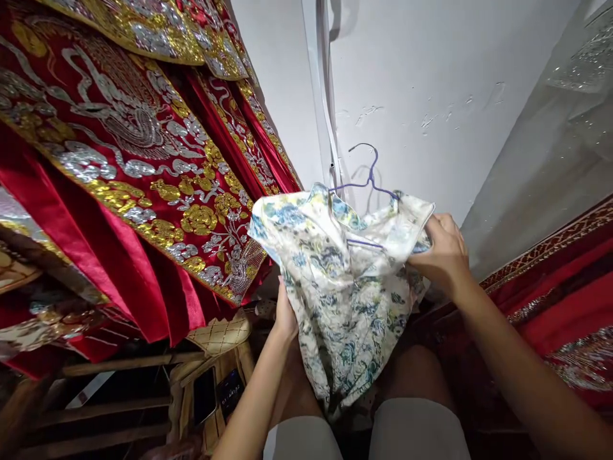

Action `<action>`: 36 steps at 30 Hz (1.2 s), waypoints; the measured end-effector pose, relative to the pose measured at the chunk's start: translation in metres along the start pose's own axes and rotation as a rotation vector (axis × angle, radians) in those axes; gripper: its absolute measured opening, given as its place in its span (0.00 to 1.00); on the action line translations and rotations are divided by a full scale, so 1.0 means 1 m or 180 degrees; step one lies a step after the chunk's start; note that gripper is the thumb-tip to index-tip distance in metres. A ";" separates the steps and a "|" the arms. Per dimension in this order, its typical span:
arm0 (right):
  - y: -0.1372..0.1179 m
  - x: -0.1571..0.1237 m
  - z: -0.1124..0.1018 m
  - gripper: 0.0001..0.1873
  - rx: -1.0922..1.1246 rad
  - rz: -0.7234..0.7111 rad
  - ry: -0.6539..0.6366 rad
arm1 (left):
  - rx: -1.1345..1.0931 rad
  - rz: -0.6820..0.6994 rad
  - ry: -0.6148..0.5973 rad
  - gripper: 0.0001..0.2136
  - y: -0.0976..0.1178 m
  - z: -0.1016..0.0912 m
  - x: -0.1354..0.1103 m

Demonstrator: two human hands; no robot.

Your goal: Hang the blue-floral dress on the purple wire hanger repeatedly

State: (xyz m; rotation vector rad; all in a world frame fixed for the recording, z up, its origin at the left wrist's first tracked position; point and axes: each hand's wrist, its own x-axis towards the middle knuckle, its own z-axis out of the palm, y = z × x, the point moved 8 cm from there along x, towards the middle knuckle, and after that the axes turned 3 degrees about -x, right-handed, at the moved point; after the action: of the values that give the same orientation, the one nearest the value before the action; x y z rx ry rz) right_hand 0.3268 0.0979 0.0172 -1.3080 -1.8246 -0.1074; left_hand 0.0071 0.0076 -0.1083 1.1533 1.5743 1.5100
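A short-sleeved blouse (pixel 335 281) with a blue, yellow and green floral print on white hangs in front of me on a purple wire hanger (pixel 371 182). The hanger's hook points up against the wall, and its lower bar shows in the open neckline. My right hand (pixel 445 249) is closed on the blouse's sleeve at the right shoulder. Beside the blouse's left edge, below the other sleeve, is my left hand (pixel 286 316); it touches the cloth. Its fingers are mostly hidden behind the fabric, so their grip does not show.
Red garments (pixel 158 160) with gold and silver embroidery hang on the left. A bamboo seat (pixel 177 383) below holds a phone (pixel 230 391) showing a timer. White wall (pixel 412 83) with a vertical metal post (pixel 318 83) stands ahead. On the right are a sheer cover (pixel 550 140) and red fabric (pixel 565 306).
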 end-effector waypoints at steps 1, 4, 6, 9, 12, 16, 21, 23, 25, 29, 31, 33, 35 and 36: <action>-0.005 0.008 0.002 0.31 -0.0034 -0.0014 -0.0065 | -0.0384 -0.0219 0.0327 0.41 -0.016 -0.005 -0.005; -0.029 0.017 0.009 0.35 -0.0042 -0.0306 -0.0259 | -0.1006 -0.0574 0.0748 0.34 -0.054 -0.002 -0.023; -0.043 0.008 0.011 0.39 0.0048 -0.0623 -0.0299 | -0.0975 -0.0522 0.0614 0.30 -0.064 0.006 -0.035; -0.049 -0.024 0.006 0.32 0.0399 -0.1025 -0.0208 | -0.1113 -0.0611 0.0517 0.32 -0.075 0.015 -0.056; -0.036 -0.067 0.010 0.20 0.1263 -0.0848 -0.0355 | -0.1464 -0.0794 0.0473 0.36 -0.083 0.027 -0.076; -0.009 -0.139 0.059 0.15 0.2591 0.0790 -0.0822 | -0.1580 -0.0790 0.0487 0.36 -0.088 0.043 -0.095; -0.049 -0.212 0.135 0.26 0.3100 0.1756 -0.2023 | -0.1459 -0.0816 0.0110 0.33 -0.087 0.053 -0.105; -0.066 -0.218 0.145 0.27 0.3276 0.1759 -0.2294 | -0.1474 -0.0765 0.0221 0.33 -0.085 0.043 -0.106; -0.071 -0.214 0.144 0.28 0.3390 0.1774 -0.2198 | -0.1509 -0.0745 0.0313 0.34 -0.084 0.034 -0.106; -0.066 -0.206 0.133 0.27 0.3470 0.1967 -0.1872 | -0.1451 -0.0729 0.0361 0.33 -0.084 0.030 -0.108; -0.062 -0.205 0.128 0.25 0.3480 0.2040 -0.1838 | -0.1353 -0.0729 0.0512 0.32 -0.087 0.029 -0.109; -0.056 -0.206 0.122 0.23 0.3499 0.2153 -0.1702 | -0.1155 -0.0641 0.0927 0.30 -0.090 0.023 -0.113; -0.046 -0.209 0.118 0.22 0.3541 0.2329 -0.1485 | -0.0844 -0.0211 0.1663 0.27 -0.085 0.012 -0.122; -0.042 -0.211 0.116 0.22 0.3548 0.2409 -0.1413 | -0.0659 0.0113 0.2020 0.25 -0.078 0.008 -0.129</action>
State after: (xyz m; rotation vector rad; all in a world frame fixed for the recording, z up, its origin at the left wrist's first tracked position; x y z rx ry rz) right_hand 0.2411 -0.0147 -0.1819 -1.0823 -1.1885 1.4730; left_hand 0.0534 -0.1024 -0.2009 0.6110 1.7300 2.1428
